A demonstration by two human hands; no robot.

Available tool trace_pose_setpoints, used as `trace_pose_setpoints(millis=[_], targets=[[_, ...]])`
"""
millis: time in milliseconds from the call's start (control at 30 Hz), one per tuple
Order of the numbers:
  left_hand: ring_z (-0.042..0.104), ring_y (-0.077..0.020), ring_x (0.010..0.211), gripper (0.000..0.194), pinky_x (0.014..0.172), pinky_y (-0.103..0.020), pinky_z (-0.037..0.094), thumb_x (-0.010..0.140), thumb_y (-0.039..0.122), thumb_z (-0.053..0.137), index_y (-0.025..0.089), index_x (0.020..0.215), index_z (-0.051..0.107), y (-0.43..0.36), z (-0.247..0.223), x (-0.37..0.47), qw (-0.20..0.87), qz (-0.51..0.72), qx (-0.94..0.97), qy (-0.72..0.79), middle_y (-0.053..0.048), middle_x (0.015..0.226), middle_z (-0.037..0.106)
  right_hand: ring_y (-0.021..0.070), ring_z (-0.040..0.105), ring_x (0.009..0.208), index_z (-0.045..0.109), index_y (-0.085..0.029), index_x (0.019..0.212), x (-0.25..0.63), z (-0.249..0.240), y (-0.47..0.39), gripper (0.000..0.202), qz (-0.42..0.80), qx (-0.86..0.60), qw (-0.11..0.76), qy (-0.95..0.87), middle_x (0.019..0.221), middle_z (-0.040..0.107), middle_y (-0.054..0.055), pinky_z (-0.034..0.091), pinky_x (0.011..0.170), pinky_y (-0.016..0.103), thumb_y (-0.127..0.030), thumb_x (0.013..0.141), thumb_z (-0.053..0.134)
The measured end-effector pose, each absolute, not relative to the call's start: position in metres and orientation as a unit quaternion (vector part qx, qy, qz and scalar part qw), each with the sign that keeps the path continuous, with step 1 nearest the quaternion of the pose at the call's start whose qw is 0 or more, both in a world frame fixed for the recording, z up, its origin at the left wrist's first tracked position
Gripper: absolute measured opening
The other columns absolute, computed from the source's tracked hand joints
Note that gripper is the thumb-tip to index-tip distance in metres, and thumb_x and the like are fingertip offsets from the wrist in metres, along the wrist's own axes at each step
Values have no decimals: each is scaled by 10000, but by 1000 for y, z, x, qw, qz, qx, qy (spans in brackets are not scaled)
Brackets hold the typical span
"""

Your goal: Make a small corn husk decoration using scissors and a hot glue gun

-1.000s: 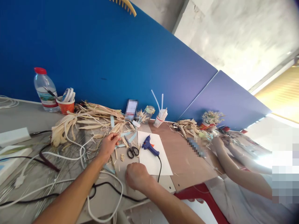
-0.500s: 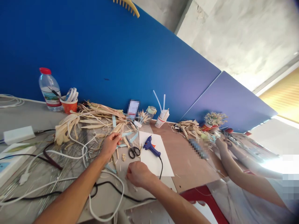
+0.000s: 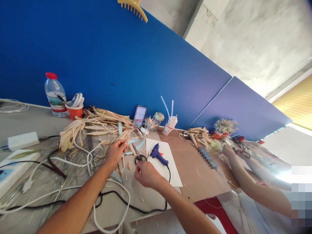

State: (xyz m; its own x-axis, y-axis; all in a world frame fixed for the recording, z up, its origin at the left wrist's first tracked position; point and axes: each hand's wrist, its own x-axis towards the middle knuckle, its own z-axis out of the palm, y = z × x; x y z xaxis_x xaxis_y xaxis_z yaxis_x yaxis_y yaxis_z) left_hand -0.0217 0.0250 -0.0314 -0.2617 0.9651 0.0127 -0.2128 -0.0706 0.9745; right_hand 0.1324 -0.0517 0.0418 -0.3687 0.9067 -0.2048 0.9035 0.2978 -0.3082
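My left hand [image 3: 117, 152] is closed in a pinch above the litter of husk scraps; anything between its fingertips is too small to make out. Just right of it lie pale blue strips [image 3: 139, 144]. My right hand [image 3: 148, 174] is curled closed, knuckles up, and what it may hold is hidden. It overlaps the lower edge of the black-handled scissors [image 3: 140, 158], whose blades point away; I cannot tell whether it touches them. A blue glue gun [image 3: 159, 154] rests on a white paper sheet [image 3: 174, 177] to the right. Dried corn husks [image 3: 107, 118] are heaped behind my left hand.
White cables [image 3: 107, 182] and a black cord [image 3: 136, 208] loop across the front. A power strip [image 3: 17, 169], a bottle [image 3: 55, 99] and an orange cup [image 3: 75, 112] stand left. A white cup with sticks [image 3: 169, 125] stands behind. A co-worker's arms [image 3: 243, 172] are at right.
My right hand has risen slightly away from me, now covering part of the scissors' handles. My left hand keeps its pinch in nearly the same place. The view has shifted slightly.
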Motion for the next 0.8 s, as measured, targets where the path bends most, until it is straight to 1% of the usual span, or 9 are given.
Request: trace_pose_setpoints(millis=[67, 167, 200, 233, 300, 367, 467, 567, 800], targets=[[484, -100, 449, 243, 485, -226, 371, 588, 381, 701, 169, 686, 635, 24, -29, -22, 474, 621, 390, 488, 19, 593, 623, 147, 572, 616, 623, -149, 704, 135, 47, -38, 124, 252, -559, 114, -782, 673, 647, 40, 401, 553, 224, -124, 695, 502], [481, -99, 461, 254, 479, -218, 366, 607, 395, 692, 166, 695, 631, 21, -25, -22, 477, 620, 390, 486, 22, 598, 611, 94, 462, 516, 539, -164, 629, 127, 43, -18, 56, 360, -537, 260, -717, 557, 521, -36, 350, 503, 194, -124, 660, 515], [481, -99, 465, 261, 479, -217, 368, 609, 401, 692, 163, 694, 630, 20, -24, -22, 478, 620, 389, 486, 20, 600, 609, 85, 433, 487, 530, -168, 655, 123, 38, -12, 35, 400, -527, 302, -686, 541, 493, -52, 340, 486, 190, -137, 661, 516], [481, -99, 468, 269, 480, -217, 371, 609, 407, 694, 160, 690, 629, 19, -24, -21, 481, 619, 388, 485, 18, 603, 608, 81, 416, 464, 532, -172, 722, 117, 33, -7, 67, 441, -514, 342, -651, 538, 485, -64, 334, 471, 189, -149, 663, 511], [484, -100, 474, 282, 484, -218, 377, 600, 416, 706, 156, 680, 629, 19, -23, -21, 488, 616, 386, 483, 15, 601, 608, 82, 418, 455, 519, -180, 867, 107, 20, 1, 215, 496, -479, 412, -596, 571, 505, -73, 346, 468, 192, -167, 653, 524], [490, -102, 481, 291, 490, -219, 380, 584, 418, 722, 157, 680, 636, 20, -25, -21, 497, 616, 380, 479, 18, 594, 606, 90, 452, 492, 522, -181, 853, 99, 9, 8, 201, 499, -458, 464, -571, 603, 523, -59, 377, 499, 203, -197, 654, 543], [507, -105, 508, 298, 516, -221, 396, 557, 403, 749, 159, 695, 648, 21, -27, -20, 517, 624, 352, 468, 26, 602, 605, 111, 515, 574, 543, -178, 750, 91, -1, 13, 91, 475, -450, 504, -564, 638, 554, -28, 427, 582, 229, -229, 675, 549], [511, -95, 534, 284, 536, -214, 402, 540, 358, 772, 155, 697, 650, 21, -27, -20, 539, 636, 318, 452, 33, 612, 602, 131, 566, 630, 554, -179, 748, 87, -7, 15, 71, 474, -447, 506, -565, 665, 592, -11, 457, 642, 250, -222, 695, 532], [467, -63, 500, 246, 502, -190, 373, 518, 276, 780, 150, 664, 628, 17, -18, -18, 585, 636, 269, 425, 45, 577, 559, 129, 571, 634, 574, -173, 729, 82, -16, 15, 72, 483, -454, 501, -557, 670, 614, -3, 453, 645, 245, -215, 703, 523]])
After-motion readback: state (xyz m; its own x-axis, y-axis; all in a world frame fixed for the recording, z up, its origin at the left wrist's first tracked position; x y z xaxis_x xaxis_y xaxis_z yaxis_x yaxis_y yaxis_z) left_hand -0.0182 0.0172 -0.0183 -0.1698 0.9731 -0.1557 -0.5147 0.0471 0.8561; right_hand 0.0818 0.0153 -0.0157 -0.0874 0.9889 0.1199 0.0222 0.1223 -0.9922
